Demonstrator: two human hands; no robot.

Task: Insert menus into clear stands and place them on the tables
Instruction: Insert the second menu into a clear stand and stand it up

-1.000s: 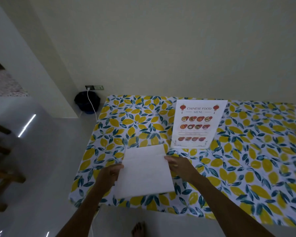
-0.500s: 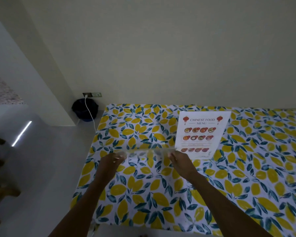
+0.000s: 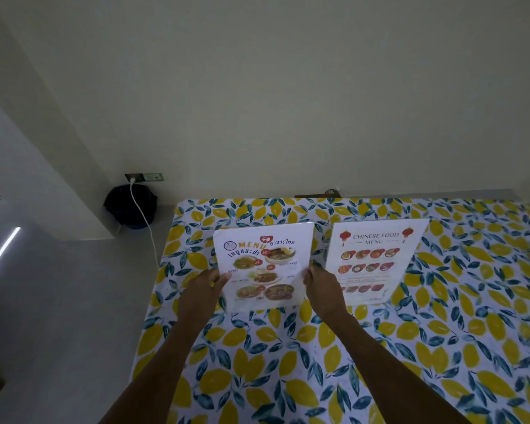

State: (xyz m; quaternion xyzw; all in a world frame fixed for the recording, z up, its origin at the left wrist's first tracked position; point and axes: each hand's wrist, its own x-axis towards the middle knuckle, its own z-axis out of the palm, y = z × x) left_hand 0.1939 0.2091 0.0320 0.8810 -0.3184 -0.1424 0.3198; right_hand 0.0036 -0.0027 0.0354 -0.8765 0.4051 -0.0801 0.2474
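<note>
A Thai food menu in a clear stand (image 3: 263, 264) is upright near the table's left side, its printed face toward me. My left hand (image 3: 204, 293) grips its left edge and my right hand (image 3: 320, 289) grips its right edge. Just to its right a Chinese food menu stand (image 3: 375, 258) is upright on the table (image 3: 410, 347), which wears a lemon-patterned cloth. I cannot tell whether the Thai stand's base touches the cloth.
A pale wall runs behind the table. On the floor at the left sits a dark round bin (image 3: 130, 206), with a white cable (image 3: 144, 221) running from a wall socket (image 3: 144, 177) down past the table's left edge.
A second ago I held the stand near the table's front edge with its blank side up. It was tipped edge-on, then turned upright and moved farther back, beside the Chinese menu.
</note>
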